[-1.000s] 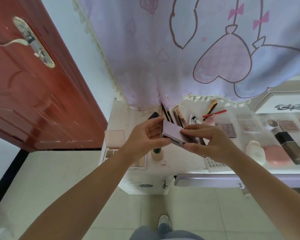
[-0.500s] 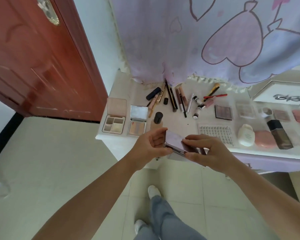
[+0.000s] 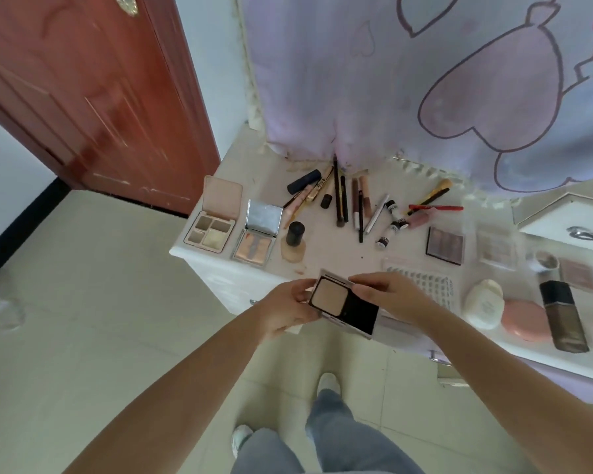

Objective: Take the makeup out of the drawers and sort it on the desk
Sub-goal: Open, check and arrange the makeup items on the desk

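- Nearest the camera, the person's jeans-clad legs stand on the pale tiled floor (image 3: pixel 83 302), just short of the bench.
- Over the near edge of the white bench (image 3: pixel 220 268), both hands hold an opened square powder compact with a beige pan and a black half (image 3: pixel 343 304). The left hand (image 3: pixel 285 311) curls its fingers round the compact's left edge; the right hand (image 3: pixel 391 295) pinches the far right side from above.
- To do this step well, the person would likely keep the compact level so the lid does not flop, and judge its type from the pan before setting it down.
- It seems to belong with the open palettes at the bench's left end: the pink four-pan palette (image 3: pixel 214 217) and the silver-lidded blush palette (image 3: pixel 259 234), which lie just beside each other. A bare patch near them, beside the black-capped foundation bottle (image 3: pixel 293 242), looks the natural spot.
- To the right lie the round white compact (image 3: pixel 485 304), the pink round compact (image 3: pixel 524 319) and the dark rectangular foundation bottle (image 3: pixel 563 318).
- Farther back, pencils and tubes (image 3: pixel 356 206) are grouped under the lilac curtain (image 3: pixel 391 80).
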